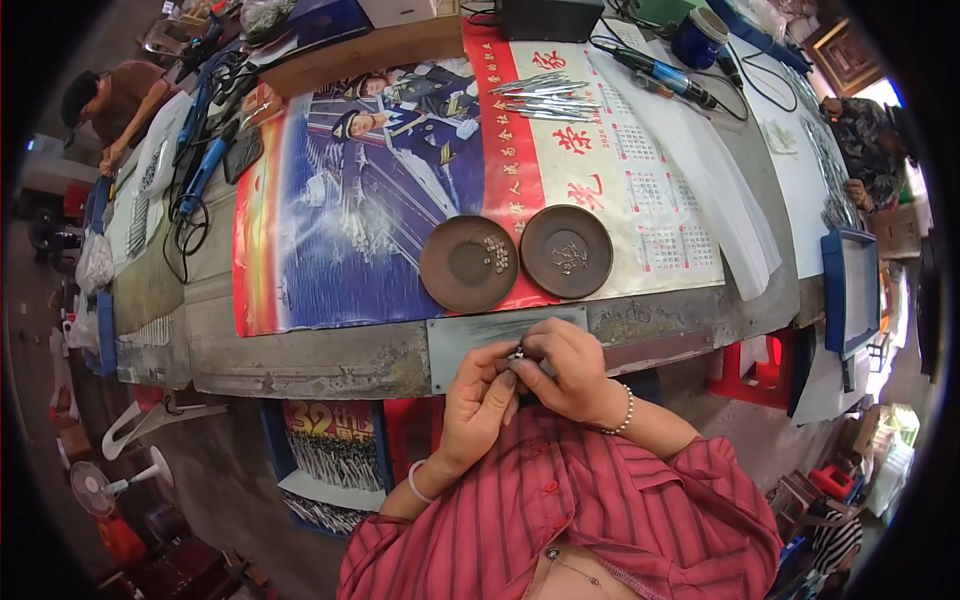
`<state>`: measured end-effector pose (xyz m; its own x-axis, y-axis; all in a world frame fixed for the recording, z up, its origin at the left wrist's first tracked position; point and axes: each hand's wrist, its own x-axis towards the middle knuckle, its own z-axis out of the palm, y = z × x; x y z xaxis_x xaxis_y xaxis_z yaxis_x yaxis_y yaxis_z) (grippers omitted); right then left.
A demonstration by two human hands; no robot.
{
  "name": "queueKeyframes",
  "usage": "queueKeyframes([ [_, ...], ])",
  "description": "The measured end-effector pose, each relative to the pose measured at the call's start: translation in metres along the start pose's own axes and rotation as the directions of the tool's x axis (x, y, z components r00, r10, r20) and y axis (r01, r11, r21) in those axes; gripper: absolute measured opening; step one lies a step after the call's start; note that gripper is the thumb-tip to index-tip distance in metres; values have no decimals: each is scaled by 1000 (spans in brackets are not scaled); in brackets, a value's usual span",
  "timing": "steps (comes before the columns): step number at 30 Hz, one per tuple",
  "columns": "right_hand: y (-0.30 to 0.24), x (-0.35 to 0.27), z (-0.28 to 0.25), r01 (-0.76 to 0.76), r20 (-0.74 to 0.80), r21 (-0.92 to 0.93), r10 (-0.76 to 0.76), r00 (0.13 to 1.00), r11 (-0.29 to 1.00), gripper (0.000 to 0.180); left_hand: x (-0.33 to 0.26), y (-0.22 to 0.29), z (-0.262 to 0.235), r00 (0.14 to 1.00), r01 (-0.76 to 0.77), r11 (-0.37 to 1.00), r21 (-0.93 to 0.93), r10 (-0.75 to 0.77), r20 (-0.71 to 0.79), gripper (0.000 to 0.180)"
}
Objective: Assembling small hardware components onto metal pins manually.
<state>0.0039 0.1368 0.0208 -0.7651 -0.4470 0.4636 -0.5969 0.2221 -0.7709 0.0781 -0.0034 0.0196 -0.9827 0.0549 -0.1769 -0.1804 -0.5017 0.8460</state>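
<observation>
My left hand (480, 398) and my right hand (572, 372) meet at the table's front edge, fingers closed in a pinch. Between their fingertips is a small shiny metal piece (518, 354), mostly covered, so its kind does not show. A grey metal plate (455, 345) lies on the table edge just beyond my hands. Farther off stand two round brown dishes: the left dish (450, 262) holds several small pale bits, and the right dish (565, 225) holds small thin silvery parts. Behind them, a loose pile of slim metal pieces (548, 97) rests on a poster.
The large printed poster (300, 270) covers the table's middle. Blue-handled tools (205, 170) with cables lie left; another corded tool (665, 75) lies back right. A blue tray (380, 440) of slim metal parts sits below the edge. People work at both sides.
</observation>
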Motion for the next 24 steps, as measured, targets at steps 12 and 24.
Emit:
queueKeyframes([
  [12, -7, 2, 6, -389, 194, 271, 346, 918, 880, 9, -9, -30, 7, 936, -272, 955, 114, 290, -199, 28],
  [24, -13, -2, 9, -412, 172, 235, 379, 909, 880, 12, -12, -37, 8, 934, -258, 961, 94, 274, -232, 25],
])
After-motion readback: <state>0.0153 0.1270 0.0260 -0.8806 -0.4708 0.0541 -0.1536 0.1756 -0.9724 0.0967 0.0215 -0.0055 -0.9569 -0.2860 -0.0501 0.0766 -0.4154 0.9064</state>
